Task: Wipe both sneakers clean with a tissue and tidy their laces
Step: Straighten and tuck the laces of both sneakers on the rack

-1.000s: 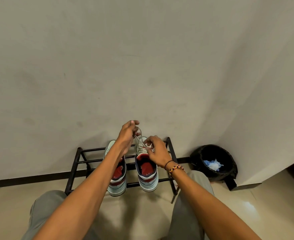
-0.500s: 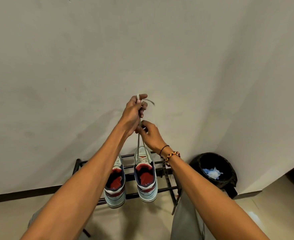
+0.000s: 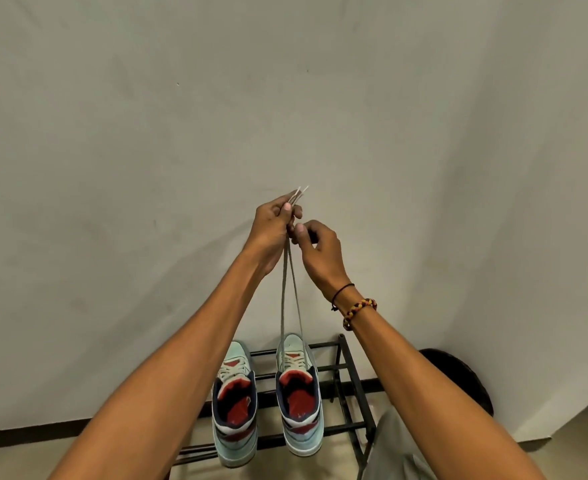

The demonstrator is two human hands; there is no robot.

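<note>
Two pale mint sneakers with red insoles and navy collars stand side by side on a black metal shoe rack [image 3: 346, 382]: the left sneaker [image 3: 234, 410] and the right sneaker [image 3: 299, 400]. The right sneaker's grey lace [image 3: 289, 299] is stretched straight up in two strands. My left hand [image 3: 273, 226] grips both lace ends high above the shoe, the tips sticking out past its fingers. Just below and to the right, my right hand [image 3: 316, 251] pinches the strands with thumb and fingers. No tissue is in sight.
A plain pale wall fills the background, meeting a second wall in a corner at the right. A black waste bin [image 3: 465, 379] stands on the floor right of the rack, partly behind my right forearm. My grey-trousered knee [image 3: 396, 448] is at the bottom right.
Both hands have risen from the right sneaker's tongue, drawing its lace taut and straight upward. The view has tilted up, so the shoes sit lower in the frame.
</note>
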